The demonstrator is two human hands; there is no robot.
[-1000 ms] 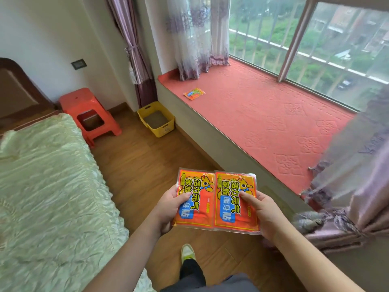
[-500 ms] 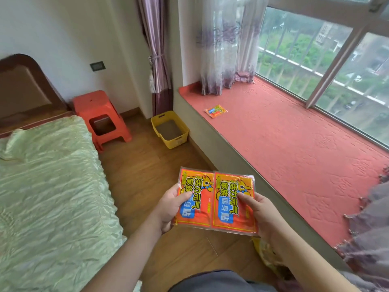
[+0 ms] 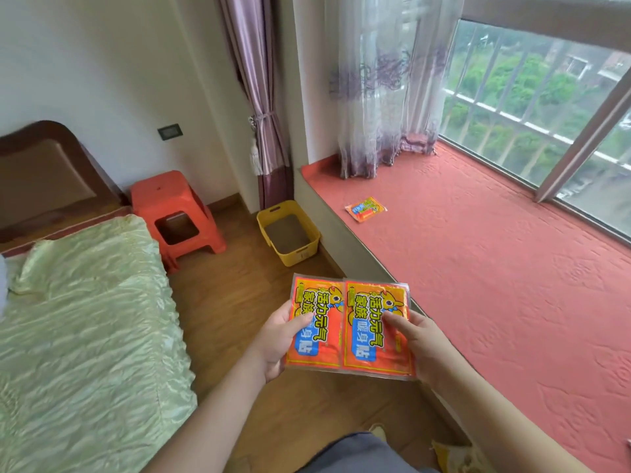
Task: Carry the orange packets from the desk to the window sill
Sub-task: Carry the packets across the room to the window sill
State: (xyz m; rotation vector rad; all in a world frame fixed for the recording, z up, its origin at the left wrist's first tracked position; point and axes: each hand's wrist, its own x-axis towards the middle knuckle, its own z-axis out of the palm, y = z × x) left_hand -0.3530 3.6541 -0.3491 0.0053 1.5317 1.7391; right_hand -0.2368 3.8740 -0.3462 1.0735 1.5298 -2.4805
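Note:
Two orange packets with yellow and blue print are held side by side over the wooden floor. My left hand (image 3: 276, 339) grips the left orange packet (image 3: 316, 322) by its left edge. My right hand (image 3: 420, 346) grips the right orange packet (image 3: 374, 327), thumb on its face. The right packet's edge reaches the front edge of the window sill (image 3: 495, 285), which is covered in a red quilted mat. A third orange packet (image 3: 366, 209) lies flat on the sill near its far left end.
A bed with a pale green cover (image 3: 85, 329) fills the left. An orange plastic stool (image 3: 176, 213) and a yellow bin (image 3: 288, 235) stand on the floor by the far wall. Curtains (image 3: 379, 107) hang over the sill's far end. A yellow bag (image 3: 454, 457) lies near my feet.
I have walked along the sill towards the far wall, so the stool, bin and lying packet appear closer. Both hands keep the same hold on the two packets.

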